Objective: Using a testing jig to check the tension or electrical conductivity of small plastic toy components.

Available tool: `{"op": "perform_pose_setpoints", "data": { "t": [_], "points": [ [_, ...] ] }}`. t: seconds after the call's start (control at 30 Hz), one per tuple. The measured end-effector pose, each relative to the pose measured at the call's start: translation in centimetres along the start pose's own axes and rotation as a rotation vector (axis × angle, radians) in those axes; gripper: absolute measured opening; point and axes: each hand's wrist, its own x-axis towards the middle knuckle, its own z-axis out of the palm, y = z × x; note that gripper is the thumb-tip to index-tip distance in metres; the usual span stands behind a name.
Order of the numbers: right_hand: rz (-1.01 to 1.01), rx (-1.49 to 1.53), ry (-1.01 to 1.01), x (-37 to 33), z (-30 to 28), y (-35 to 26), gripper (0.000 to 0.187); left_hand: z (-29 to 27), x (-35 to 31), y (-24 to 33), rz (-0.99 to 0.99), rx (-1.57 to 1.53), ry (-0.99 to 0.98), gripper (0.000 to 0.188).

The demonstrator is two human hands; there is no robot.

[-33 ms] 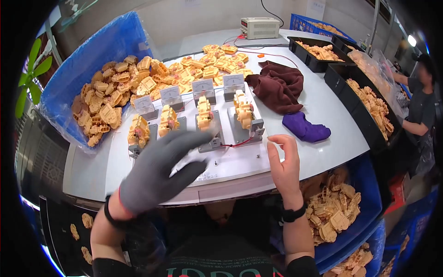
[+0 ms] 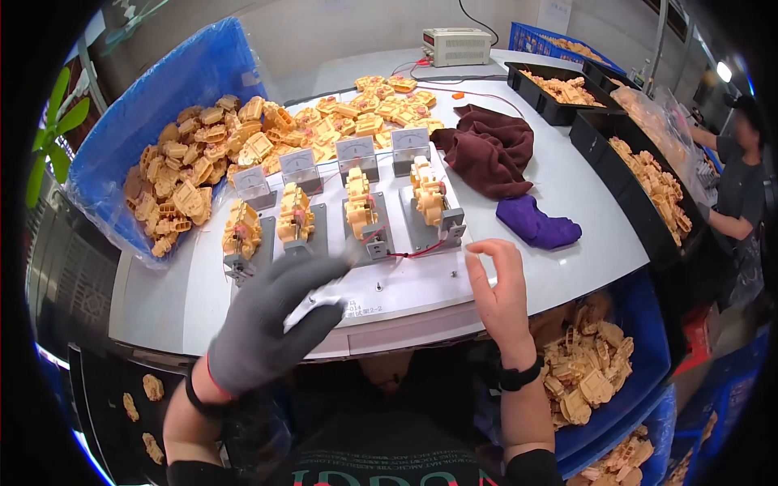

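My left hand (image 2: 271,320), in a grey glove, hovers over the front left of a white test board (image 2: 413,287). Its thumb and fingers are spread, with nothing visible between them. My right hand (image 2: 501,304) is bare and held at the board's front right corner, thumb and forefinger apart and empty. Several grey fixtures (image 2: 379,247) stand in a row on the board, each bearing a yellow plastic gearbox-like part (image 2: 427,194). Behind each is a small analog panel meter (image 2: 356,154). A red wire (image 2: 421,253) runs between the two right-hand fixtures.
A blue lined bin (image 2: 105,174) tips yellow parts onto the table at left. Brown cloth (image 2: 490,150) and purple cloth (image 2: 535,223) lie right. A power supply (image 2: 456,47) stands behind. Black trays (image 2: 604,154) line the right edge; a blue bin (image 2: 648,340) sits below. A co-worker (image 2: 737,178) stands far right.
My left hand has shifted a little left and toward me, uncovering more of the fixtures. My right hand has barely moved.
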Motion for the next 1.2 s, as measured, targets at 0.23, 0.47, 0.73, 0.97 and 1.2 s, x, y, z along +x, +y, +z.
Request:
{"op": "perform_pose_setpoints", "data": {
  "t": [0.23, 0.47, 0.73, 0.97, 1.2],
  "points": [
    [-0.019, -0.034, -0.14, -1.3, 1.5, 0.3, 0.01, 4.0, -13.6, -6.3, -0.386, 0.243, 0.532, 0.034],
    [0.11, -0.021, -0.173, -1.2, 1.5, -0.1, 0.011, 7.6, -16.9, -12.7, -0.435, 0.209, 0.697, 0.024],
    [0.212, 0.023, -0.182, -1.7, 1.8, 0.0, 0.011, 8.1, -17.9, -13.3, -0.468, 0.196, 0.687, 0.035],
    [0.23, 0.001, -0.169, -1.9, 1.6, 0.1, 0.011, 8.3, -17.7, -13.4, -0.433, 0.169, 0.672, 0.035],
    [0.223, -0.016, -0.18, -1.8, 2.0, 0.1, 0.011, 7.8, -18.0, -13.0, -0.443, 0.157, 0.655, 0.032]
  ]
}}
